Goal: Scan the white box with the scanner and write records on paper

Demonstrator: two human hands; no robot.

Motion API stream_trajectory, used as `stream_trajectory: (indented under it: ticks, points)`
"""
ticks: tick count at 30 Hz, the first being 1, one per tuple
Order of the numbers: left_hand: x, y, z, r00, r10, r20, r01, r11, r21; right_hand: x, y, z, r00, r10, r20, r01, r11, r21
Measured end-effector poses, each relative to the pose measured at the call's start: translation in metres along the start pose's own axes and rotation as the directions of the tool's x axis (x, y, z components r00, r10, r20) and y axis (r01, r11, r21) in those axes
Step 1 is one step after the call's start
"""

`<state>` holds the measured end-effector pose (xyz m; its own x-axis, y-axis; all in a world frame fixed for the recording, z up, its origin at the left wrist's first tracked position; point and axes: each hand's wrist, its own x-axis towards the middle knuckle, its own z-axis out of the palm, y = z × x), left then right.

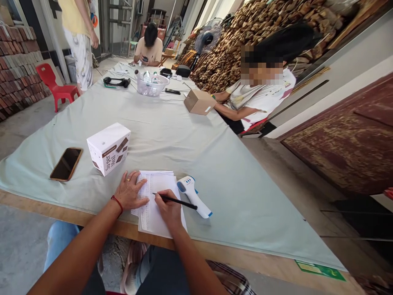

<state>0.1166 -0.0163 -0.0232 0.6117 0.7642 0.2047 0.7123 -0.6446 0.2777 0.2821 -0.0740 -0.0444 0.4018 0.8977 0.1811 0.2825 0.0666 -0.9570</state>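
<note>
White sheets of paper [150, 221] lie stacked at the near edge of the table, with small rows of marks down their left side. My left hand [130, 191] rests flat on the sheets' left edge, fingers spread. A black pen [181, 201] is pinched in my right hand [168, 209], its tip touching or just above the paper. Right beside the sheets lies a white and blue infrared thermometer [196, 198]. A white box [109, 147] printed "Super Meal" stands beyond my left hand, and a smartphone [66, 164] with a dark screen lies left of it.
Farther along the cloth-covered table [159, 135] are a cardboard box [199, 101], a clear basin [152, 88] of bottles and a black headset-like device [117, 82]. One person sits at the right, another at the far end; a third stands near a red chair [58, 84].
</note>
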Motion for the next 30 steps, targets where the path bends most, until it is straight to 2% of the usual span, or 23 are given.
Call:
stream_trajectory:
  ticks: [3, 8, 30]
  points:
    - [0.0000, 0.0002, 0.0000, 1.000, -0.002, 0.006, 0.002, 1.000, -0.012, -0.0027, -0.0003, 0.0010, 1.000, -0.030, 0.000, 0.030, 1.000, -0.005]
    - [-0.0003, -0.0002, 0.0015, 1.000, 0.001, 0.001, -0.001, 1.000, -0.007, -0.0028, 0.0023, 0.0003, 0.999, -0.024, 0.040, 0.025, 0.999, -0.026]
    - [-0.0005, 0.0002, 0.0010, 1.000, -0.010, 0.013, 0.010, 1.000, -0.002, -0.0025, 0.0087, 0.0014, 0.996, -0.052, 0.074, 0.059, 0.994, -0.097]
